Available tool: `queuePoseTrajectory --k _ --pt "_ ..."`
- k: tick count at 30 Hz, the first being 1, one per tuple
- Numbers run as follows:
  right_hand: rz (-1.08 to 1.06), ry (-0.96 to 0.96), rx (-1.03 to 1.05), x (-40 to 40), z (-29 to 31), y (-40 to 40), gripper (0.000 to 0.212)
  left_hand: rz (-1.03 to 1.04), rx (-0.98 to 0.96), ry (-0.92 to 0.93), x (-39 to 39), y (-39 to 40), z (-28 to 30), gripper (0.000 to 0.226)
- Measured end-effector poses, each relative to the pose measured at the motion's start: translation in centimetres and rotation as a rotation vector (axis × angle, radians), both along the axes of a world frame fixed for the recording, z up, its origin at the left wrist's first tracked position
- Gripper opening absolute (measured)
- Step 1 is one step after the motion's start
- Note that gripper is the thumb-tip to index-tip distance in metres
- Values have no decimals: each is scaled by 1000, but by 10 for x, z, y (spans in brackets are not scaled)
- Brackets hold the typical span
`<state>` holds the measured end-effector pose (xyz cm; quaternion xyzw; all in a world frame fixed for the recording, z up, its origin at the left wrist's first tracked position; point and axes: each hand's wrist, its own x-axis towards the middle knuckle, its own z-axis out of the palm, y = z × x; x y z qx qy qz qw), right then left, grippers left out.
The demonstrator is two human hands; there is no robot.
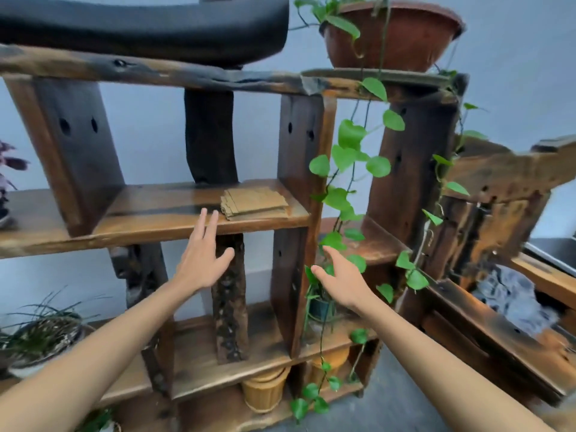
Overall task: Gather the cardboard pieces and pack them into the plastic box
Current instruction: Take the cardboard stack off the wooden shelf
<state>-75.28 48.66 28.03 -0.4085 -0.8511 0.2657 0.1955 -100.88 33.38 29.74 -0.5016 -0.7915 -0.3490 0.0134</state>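
Note:
A small stack of tan cardboard pieces (255, 203) lies flat on the middle board of a dark wooden shelf (149, 219), near its right upright. My left hand (201, 255) is raised in front of that board, fingers spread, fingertips just left of and below the stack, not touching it. My right hand (338, 275) hovers open lower and to the right, among hanging leaves, holding nothing. No plastic box is in view.
A trailing green vine (349, 151) hangs from a brown pot (392, 35) on the top board, right of the stack. A black curved object (143, 23) sits on top. Potted grass (43, 335) stands lower left; woven baskets (265, 391) sit under the shelf.

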Motion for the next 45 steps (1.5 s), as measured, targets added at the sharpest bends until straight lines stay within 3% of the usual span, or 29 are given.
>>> queuePoseTrajectory --k 5,10,13,15,19,24,27,31,37,42,45 --pt "19 230 -190 -42 31 38 48 158 83 -341 -28 24 33 73" --pt "21 349 -308 -102 59 78 50 197 133 -687 -54 52 54 65" --pt "-36 370 -345 -129 65 95 32 191 152 -889 -58 67 64 30" --pt "-79 388 -390 -145 69 103 33 186 134 -1026 -62 78 74 17" --pt "-154 353 -406 -161 73 106 49 182 92 -1219 -68 94 92 27" --pt "-273 363 -395 -165 67 99 40 205 39 -1244 -73 108 92 35" --pt "-325 487 -483 -163 59 97 40 235 12 -1218 -72 112 93 25" --pt "-435 628 -624 -162 53 87 24 280 -17 -1189 -60 111 90 15" --pt "-398 803 -834 -155 55 77 32 340 41 -1033 -40 107 78 41" --pt "-371 837 -896 -147 48 66 36 327 119 -1112 -32 100 68 22" --pt "-338 799 -954 -138 45 60 24 320 150 -1104 -30 92 60 26"
